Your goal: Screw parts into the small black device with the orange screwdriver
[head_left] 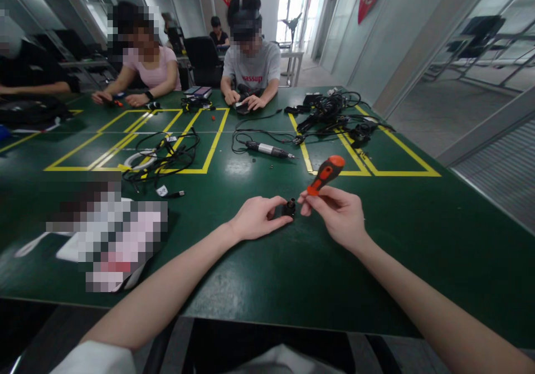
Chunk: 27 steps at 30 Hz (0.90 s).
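Note:
Near the middle of the green table (234,268), my left hand (261,218) grips a small black part (289,208) between thumb and fingers, low over the surface. Just right of it, my right hand (340,215) is closed around a screwdriver with a red and black handle (326,174). The handle leans up and to the right, above the fingers. The screwdriver's shaft cannot be made out. A small gap separates the right fingertips from the black part.
Beyond my hands lies a grey and black electric screwdriver (267,149) with its cord. Cable bundles (330,109) lie at the back right, and looped cables (167,156) at the left. Blurred packets (125,246) sit front left. Several people are across the table.

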Each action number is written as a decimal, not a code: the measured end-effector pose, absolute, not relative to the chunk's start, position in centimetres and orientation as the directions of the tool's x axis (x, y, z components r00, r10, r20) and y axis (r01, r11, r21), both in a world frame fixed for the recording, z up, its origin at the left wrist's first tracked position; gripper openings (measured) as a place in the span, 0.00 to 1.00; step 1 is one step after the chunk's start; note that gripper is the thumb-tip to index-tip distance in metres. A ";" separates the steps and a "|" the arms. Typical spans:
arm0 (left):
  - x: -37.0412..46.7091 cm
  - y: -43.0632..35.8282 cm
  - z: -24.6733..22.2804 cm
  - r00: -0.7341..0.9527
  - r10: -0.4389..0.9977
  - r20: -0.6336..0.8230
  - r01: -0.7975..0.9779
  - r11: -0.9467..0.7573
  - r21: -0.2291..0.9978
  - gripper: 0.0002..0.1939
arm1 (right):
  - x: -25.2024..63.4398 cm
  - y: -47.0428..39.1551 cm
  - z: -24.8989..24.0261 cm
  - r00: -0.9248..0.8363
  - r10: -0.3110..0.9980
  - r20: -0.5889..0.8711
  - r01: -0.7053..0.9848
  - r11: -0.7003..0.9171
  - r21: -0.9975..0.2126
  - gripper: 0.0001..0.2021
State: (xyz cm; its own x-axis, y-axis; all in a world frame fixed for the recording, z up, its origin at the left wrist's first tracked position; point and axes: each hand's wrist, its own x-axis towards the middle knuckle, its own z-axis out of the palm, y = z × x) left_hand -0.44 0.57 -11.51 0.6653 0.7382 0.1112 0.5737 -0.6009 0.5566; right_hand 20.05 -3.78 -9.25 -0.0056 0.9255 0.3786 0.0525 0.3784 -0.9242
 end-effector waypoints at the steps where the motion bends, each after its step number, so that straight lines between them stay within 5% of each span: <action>1: -0.4 0.6 -11.5 0.666 0.738 0.110 0.575 -0.602 0.555 0.16 | 20.0 -3.7 -9.3 -0.010 0.930 0.368 0.029 0.368 -0.929 0.19; 8: -0.4 0.6 -11.1 0.702 0.703 0.110 0.577 -0.653 0.490 0.16 | 19.9 -3.8 -9.4 0.006 0.908 0.419 0.004 0.419 -0.908 0.18; 14: -0.4 0.6 -10.9 0.684 0.726 0.071 0.602 -0.617 0.507 0.14 | 20.6 -3.3 -9.6 0.133 0.858 0.496 0.200 0.467 -0.861 0.15; 19: -0.6 0.9 -11.0 0.659 0.751 0.052 0.597 -0.563 0.572 0.17 | 20.8 -2.4 -10.2 -0.052 0.921 0.385 0.381 0.375 -0.845 0.12; 27: -0.7 0.9 -11.0 0.660 0.750 0.039 0.531 -0.502 0.683 0.15 | 20.6 -2.5 -10.2 -0.187 0.931 0.314 0.361 0.362 -0.859 0.08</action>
